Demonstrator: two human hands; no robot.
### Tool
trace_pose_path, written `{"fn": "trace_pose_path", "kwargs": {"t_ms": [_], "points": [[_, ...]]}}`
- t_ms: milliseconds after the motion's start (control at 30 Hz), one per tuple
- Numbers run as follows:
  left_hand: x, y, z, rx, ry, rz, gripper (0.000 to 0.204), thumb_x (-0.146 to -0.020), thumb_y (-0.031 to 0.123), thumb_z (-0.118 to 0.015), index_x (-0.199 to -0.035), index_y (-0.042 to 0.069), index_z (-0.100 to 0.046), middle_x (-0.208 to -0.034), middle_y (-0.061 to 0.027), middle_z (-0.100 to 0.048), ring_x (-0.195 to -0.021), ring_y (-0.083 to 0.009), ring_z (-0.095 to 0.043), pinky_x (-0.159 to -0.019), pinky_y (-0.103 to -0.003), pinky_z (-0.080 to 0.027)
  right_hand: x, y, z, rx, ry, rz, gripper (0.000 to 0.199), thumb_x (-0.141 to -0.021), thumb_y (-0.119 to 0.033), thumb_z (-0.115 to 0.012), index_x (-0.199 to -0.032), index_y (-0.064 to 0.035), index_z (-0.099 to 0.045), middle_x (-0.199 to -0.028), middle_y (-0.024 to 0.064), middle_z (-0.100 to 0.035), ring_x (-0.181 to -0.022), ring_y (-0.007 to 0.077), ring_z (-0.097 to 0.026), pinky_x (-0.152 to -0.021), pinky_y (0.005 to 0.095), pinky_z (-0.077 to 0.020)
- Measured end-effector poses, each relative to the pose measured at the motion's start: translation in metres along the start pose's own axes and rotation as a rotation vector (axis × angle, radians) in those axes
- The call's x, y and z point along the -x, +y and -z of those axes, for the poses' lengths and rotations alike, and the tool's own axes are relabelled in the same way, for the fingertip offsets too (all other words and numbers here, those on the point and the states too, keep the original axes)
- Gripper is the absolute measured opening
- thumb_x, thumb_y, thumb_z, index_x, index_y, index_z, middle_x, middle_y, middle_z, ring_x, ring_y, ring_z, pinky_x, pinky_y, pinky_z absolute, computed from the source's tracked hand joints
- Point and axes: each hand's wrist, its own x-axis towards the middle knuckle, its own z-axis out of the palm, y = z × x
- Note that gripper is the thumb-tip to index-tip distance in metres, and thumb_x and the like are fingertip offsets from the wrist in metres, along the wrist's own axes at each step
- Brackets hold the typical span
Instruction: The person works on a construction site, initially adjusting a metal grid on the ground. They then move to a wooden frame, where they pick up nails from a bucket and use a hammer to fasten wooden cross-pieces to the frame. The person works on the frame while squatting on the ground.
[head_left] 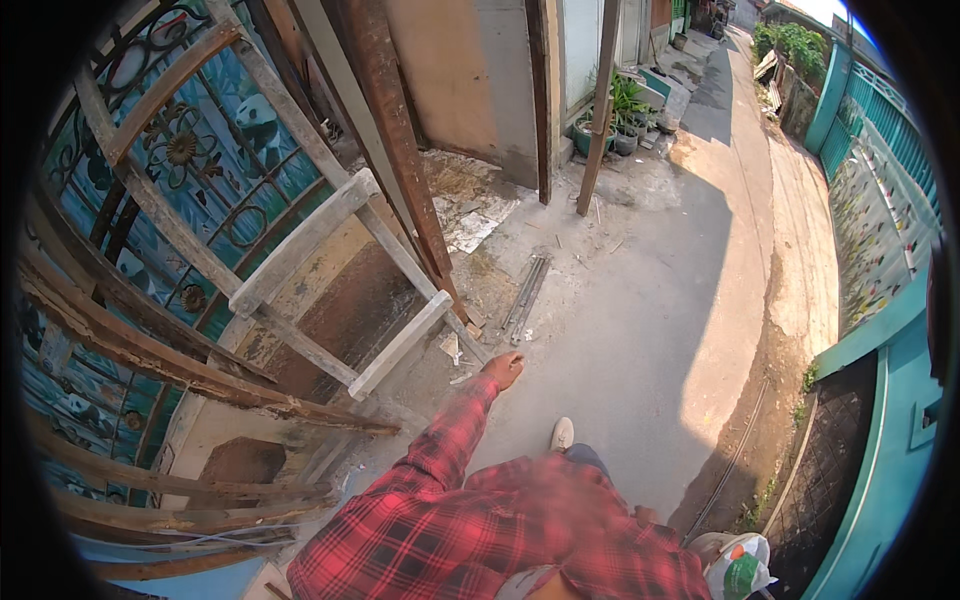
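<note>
My left hand (503, 370), at the end of a red plaid sleeve (440, 440), hangs over the grey pavement. Its fingers are loosely bent, and I see nothing in them. Just ahead of it on the ground lies a small bundle of thin metal bars (526, 298), apart from the hand. To its left leans a worn wooden ladder (305, 240) with wide rungs. Of my right hand (648, 514) only a small part shows beside the plaid shirt; its fingers are hidden. A white bag with green and red marks (740, 568) is at the lower right.
Wooden posts (597, 110) and leaning planks (170, 350) line the left, before a panda-painted wall with metal grilles (180, 150). Potted plants (625, 105) stand farther ahead. A sunlit lane (745, 240) runs forward. Turquoise gates (855, 125) border the right. My shoe (562, 433) is on the pavement.
</note>
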Motion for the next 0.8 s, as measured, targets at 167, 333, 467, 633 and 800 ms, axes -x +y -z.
{"fn": "trace_pose_path", "kwargs": {"t_ms": [167,333,467,633,800], "points": [[0.005,-0.154,-0.034,-0.341,-0.305,0.512,0.042,-0.089,0.037,-0.057,-0.117,0.009,-0.068,-0.115,-0.0181,-0.066,-0.106,-0.0319,-0.063,-0.094,-0.043,-0.048,-0.06,-0.396,-0.075,0.128,-0.116,0.679,0.038,-0.09,-0.017,-0.055,-0.12,0.0068,-0.055,-0.096,0.0138,-0.066,-0.078,0.0223,-0.068,-0.062,0.0327,-0.0577],[0.001,-0.175,-0.043,-0.101,-0.607,0.749,0.042,-0.087,0.037,-0.06,-0.118,0.009,-0.064,-0.102,-0.0167,-0.069,-0.092,-0.0257,-0.066,-0.084,-0.039,-0.051,0.003,-0.696,-0.197,0.091,-0.338,0.961,0.037,-0.095,-0.018,-0.054,-0.125,0.0022,-0.055,-0.105,0.0102,-0.067,-0.085,0.0175,-0.067,-0.072,0.0291,-0.0524],[-0.173,-0.154,-0.018,0.011,-0.59,0.683,0.041,-0.089,0.037,-0.058,-0.119,0.009,-0.064,-0.105,-0.0167,-0.069,-0.094,-0.0254,-0.066,-0.086,-0.038,-0.05,-0.025,-0.84,-0.278,0.075,-0.463,0.998,0.036,-0.096,-0.019,-0.054,-0.127,-0.0012,-0.054,-0.105,0.0085,-0.067,-0.083,0.0159,-0.068,-0.07,0.0277,-0.0499],[-0.531,-0.084,0.124,0.261,-0.135,0.51,0.043,-0.093,0.036,-0.052,-0.123,0.006,-0.062,-0.119,-0.0162,-0.066,-0.107,-0.0251,-0.063,-0.095,-0.034,-0.047,-0.251,-0.891,-0.285,1.162,-0.56,0.956,0.037,-0.087,-0.021,-0.06,-0.118,-0.0013,-0.059,-0.101,0.0122,-0.069,-0.087,0.0244,-0.069,-0.07,0.0361,-0.0545],[-0.72,0.061,0.365,0.468,0.254,-0.023,0.045,-0.097,0.025,-0.055,-0.137,0.006,-0.048,-0.128,-0.0145,-0.061,-0.117,-0.0233,-0.06,-0.1,-0.035,-0.045,-0.295,-0.957,-0.335,1.274,-0.454,0.541,0.031,-0.084,-0.026,-0.065,-0.108,-0.006,-0.063,-0.1,0.0108,-0.069,-0.089,0.0276,-0.068,-0.076,0.0417,-0.0551]]}}
